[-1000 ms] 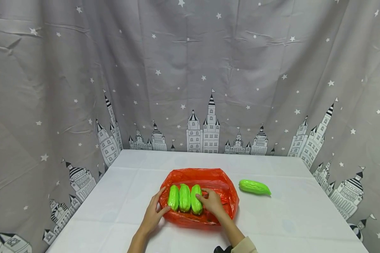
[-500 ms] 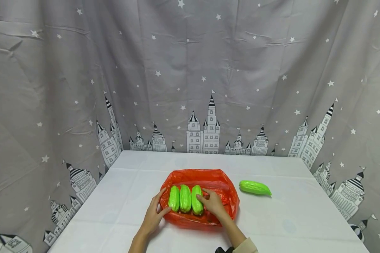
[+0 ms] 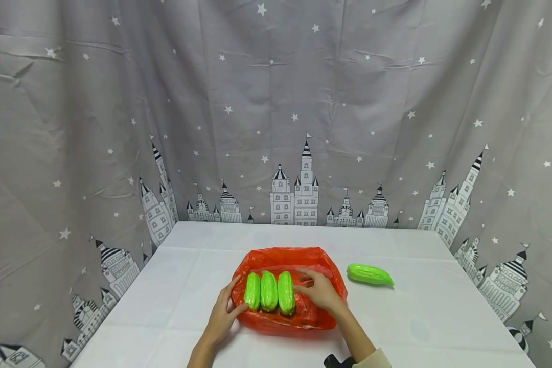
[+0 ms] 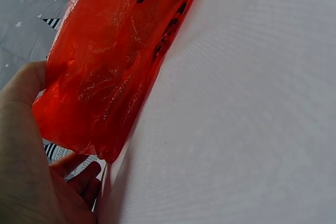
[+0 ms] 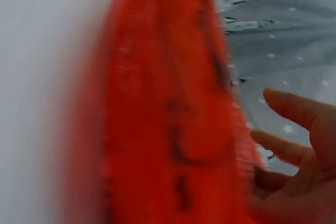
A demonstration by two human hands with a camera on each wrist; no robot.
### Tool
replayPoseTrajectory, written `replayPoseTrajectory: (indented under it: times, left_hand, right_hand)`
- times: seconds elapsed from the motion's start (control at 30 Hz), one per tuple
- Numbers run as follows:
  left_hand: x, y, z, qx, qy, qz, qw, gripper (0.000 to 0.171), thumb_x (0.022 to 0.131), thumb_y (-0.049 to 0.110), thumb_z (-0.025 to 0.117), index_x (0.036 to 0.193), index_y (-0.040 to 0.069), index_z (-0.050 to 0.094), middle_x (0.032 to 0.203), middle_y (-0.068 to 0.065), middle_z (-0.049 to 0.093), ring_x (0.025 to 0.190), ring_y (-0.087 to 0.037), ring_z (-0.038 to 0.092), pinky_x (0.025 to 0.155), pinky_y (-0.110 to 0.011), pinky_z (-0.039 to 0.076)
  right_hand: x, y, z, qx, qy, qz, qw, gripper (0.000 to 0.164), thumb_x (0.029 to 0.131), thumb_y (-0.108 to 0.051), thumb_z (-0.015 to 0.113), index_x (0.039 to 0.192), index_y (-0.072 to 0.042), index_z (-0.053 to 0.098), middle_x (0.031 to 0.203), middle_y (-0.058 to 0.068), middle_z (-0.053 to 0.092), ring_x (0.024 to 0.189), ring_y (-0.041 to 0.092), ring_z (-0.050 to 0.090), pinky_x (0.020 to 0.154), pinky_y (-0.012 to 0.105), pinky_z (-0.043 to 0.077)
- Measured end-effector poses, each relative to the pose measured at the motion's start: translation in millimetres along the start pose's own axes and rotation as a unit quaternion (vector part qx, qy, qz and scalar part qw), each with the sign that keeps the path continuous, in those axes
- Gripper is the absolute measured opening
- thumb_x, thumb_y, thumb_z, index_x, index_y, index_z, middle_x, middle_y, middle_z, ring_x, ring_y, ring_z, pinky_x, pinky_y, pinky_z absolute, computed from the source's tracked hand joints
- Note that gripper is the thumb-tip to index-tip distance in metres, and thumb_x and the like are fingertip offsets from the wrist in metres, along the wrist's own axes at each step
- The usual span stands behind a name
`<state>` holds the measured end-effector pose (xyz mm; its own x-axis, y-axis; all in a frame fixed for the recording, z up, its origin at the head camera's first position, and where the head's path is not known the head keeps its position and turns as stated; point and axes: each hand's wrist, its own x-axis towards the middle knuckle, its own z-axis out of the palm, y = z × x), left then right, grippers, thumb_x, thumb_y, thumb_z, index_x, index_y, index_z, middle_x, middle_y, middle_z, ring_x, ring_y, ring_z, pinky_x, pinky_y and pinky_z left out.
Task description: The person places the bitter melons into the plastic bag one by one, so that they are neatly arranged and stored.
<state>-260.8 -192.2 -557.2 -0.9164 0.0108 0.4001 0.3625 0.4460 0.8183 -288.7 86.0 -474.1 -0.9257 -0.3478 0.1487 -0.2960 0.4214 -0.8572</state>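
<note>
A red plastic bag lies with its mouth spread wide on the white table. Side by side in its left half are three glossy, bright green cucumbers. My left hand holds the bag's left side, thumb at the near rim and fingers around the outside; the left wrist view shows thumb and fingers on either side of the red film. My right hand is over the bag's right half, fingers spread, beside the rightmost cucumber. In the right wrist view its fingers hold nothing.
Another green cucumber lies on the white table, right of the bag. A grey curtain printed with stars and castles hangs around the table's back and sides. A black device sits at my right wrist.
My right hand has let go of the rightmost cucumber and shifted right, its fingers spreading. The left hand stays at the bag's left side, and the cucumbers keep their places.
</note>
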Motion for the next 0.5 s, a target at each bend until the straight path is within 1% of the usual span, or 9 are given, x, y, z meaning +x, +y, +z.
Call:
replayPoseTrajectory:
  times: [0.1, 0.13, 0.23, 0.37, 0.5]
  left_hand:
    - [0.0, 0.2, 0.3, 0.001, 0.003, 0.001, 1.0000, 0.068, 0.082, 0.024, 0.068, 0.142, 0.019, 0.036, 0.134, -0.020, 0.041, 0.125, -0.041, 0.036, 0.098, -0.064, 0.024]
    - [-0.1, 0.5, 0.5, 0.003, 0.004, 0.002, 1.0000, 0.068, 0.082, 0.024, 0.067, 0.142, 0.019, 0.036, 0.134, -0.020, 0.041, 0.125, -0.041, 0.036, 0.098, -0.064, 0.024]
    - [-0.8, 1.5, 1.0, 0.007, 0.008, 0.008, 0.9999, 0.067, 0.083, 0.023, 0.067, 0.141, 0.017, 0.036, 0.133, -0.021, 0.042, 0.123, -0.042, 0.037, 0.097, -0.064, 0.025]
    - [-2.0, 1.9, 1.2, 0.011, 0.011, 0.014, 0.9998, 0.065, 0.083, 0.022, 0.067, 0.141, 0.016, 0.037, 0.132, -0.021, 0.043, 0.123, -0.043, 0.037, 0.096, -0.064, 0.027]
    - [-1.5, -0.8, 1.2, 0.016, 0.014, 0.027, 0.9994, 0.066, 0.082, 0.020, 0.068, 0.141, 0.016, 0.037, 0.132, -0.019, 0.043, 0.123, -0.040, 0.038, 0.097, -0.062, 0.029]
  right_hand:
    - [-1.0, -8.3, -16.3, 0.027, 0.003, -0.037, 0.999, 0.048, 0.084, -0.016, 0.067, 0.129, -0.005, 0.053, 0.116, 0.022, 0.057, 0.100, 0.035, 0.057, 0.080, 0.040, 0.050]
    - [-1.0, -9.6, -22.1, 0.036, 0.004, -0.045, 0.998, 0.048, 0.085, -0.017, 0.067, 0.129, -0.008, 0.053, 0.117, 0.020, 0.057, 0.101, 0.035, 0.057, 0.081, 0.040, 0.050]
    - [-1.0, -11.0, -41.2, 0.050, 0.007, -0.084, 0.995, 0.048, 0.086, -0.014, 0.066, 0.131, -0.009, 0.051, 0.118, 0.018, 0.057, 0.103, 0.037, 0.056, 0.084, 0.039, 0.048]
    - [-1.3, -8.8, -67.3, 0.056, 0.010, -0.126, 0.990, 0.049, 0.088, -0.006, 0.061, 0.134, -0.006, 0.047, 0.122, 0.020, 0.054, 0.107, 0.038, 0.054, 0.087, 0.039, 0.047]
    - [-5.6, -12.6, -90.2, 0.049, 0.014, -0.146, 0.988, 0.050, 0.087, 0.004, 0.057, 0.135, -0.001, 0.043, 0.123, 0.025, 0.051, 0.108, 0.043, 0.051, 0.090, 0.048, 0.045]
